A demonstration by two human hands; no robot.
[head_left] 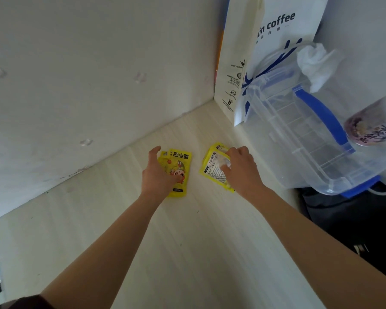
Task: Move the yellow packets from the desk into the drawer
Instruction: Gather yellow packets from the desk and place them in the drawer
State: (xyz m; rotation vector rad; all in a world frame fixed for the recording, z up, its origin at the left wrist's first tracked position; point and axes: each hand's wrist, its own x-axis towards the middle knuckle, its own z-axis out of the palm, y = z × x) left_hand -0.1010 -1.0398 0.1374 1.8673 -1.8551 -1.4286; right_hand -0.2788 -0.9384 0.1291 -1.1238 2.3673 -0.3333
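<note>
Two yellow packets lie on the pale wooden desk (pixel 187 241) near the back corner. The left packet (pixel 180 166), printed with a cartoon figure, is under my left hand (pixel 158 172), whose fingers press down on it, thumb at its far edge. The right packet (pixel 213 168) shows its text side and looks slightly lifted at one end. My right hand (pixel 241 168) pinches its right edge between thumb and fingers. No drawer is in view.
A white coffee paper bag (pixel 254 52) stands in the back corner. To its right, a clear plastic box with blue handles (pixel 310 134) has a crumpled tissue (pixel 316 63) above it and a purple drink cup (pixel 370 126) beside it. A dark bag (pixel 348 219) lies at the desk's right.
</note>
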